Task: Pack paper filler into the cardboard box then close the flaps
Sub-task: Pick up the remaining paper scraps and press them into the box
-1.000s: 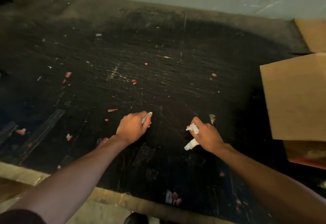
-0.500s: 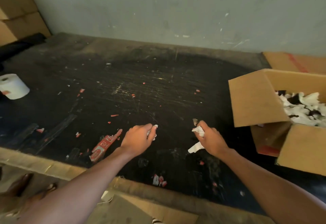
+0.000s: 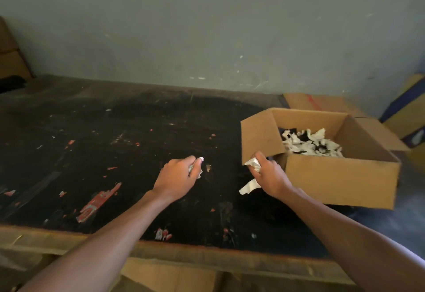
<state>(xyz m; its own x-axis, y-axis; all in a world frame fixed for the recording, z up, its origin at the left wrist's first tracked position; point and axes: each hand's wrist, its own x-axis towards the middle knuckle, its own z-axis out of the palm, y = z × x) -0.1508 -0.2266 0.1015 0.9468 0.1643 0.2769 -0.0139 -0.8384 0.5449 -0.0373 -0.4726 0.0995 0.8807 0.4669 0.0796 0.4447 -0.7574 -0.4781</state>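
Observation:
An open cardboard box (image 3: 340, 176) stands on the right of the dark table, its flaps up and out. Crumpled white paper filler (image 3: 310, 143) lies inside it. My right hand (image 3: 270, 176) is closed around white paper scraps (image 3: 249, 186) just left of the box's near corner, below the raised left flap (image 3: 259, 135). My left hand (image 3: 177, 176) hovers over the table's middle, fingers closed on a small wad of white paper (image 3: 195, 168).
The black tabletop (image 3: 115, 142) is scratched and dotted with red label bits. Its front edge runs along the bottom. More cardboard boxes (image 3: 322, 103) stand behind and right of the open box, and another at far left (image 3: 11, 57). A grey wall is behind.
The view has tilted up and to the right, bringing the whole box into sight. My right hand has moved up to the box's corner with its paper; my left hand keeps its wad.

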